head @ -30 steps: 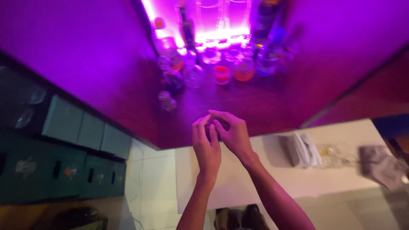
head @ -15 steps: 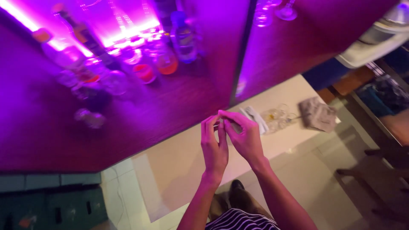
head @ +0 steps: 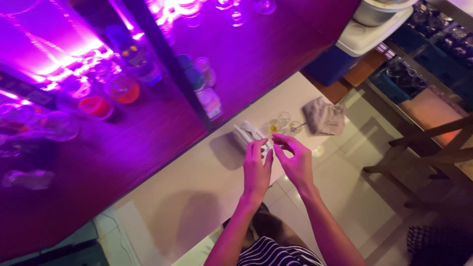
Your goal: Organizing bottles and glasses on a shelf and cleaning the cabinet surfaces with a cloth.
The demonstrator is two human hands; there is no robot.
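Two hands raised together over a pale counter under purple light.

The left hand (head: 256, 170) and right hand (head: 294, 160) meet fingertip to fingertip above the counter (head: 197, 187), fingers loosely curled; whether anything is pinched between them cannot be told. Just beyond the fingertips lies a folded white cloth (head: 249, 135), and beside it stand small glasses (head: 281, 123), one holding something yellow. A crumpled grey rag (head: 323, 116) lies farther right, near the counter's edge. Bottles (head: 209, 96) stand on the dark bar top to the left.
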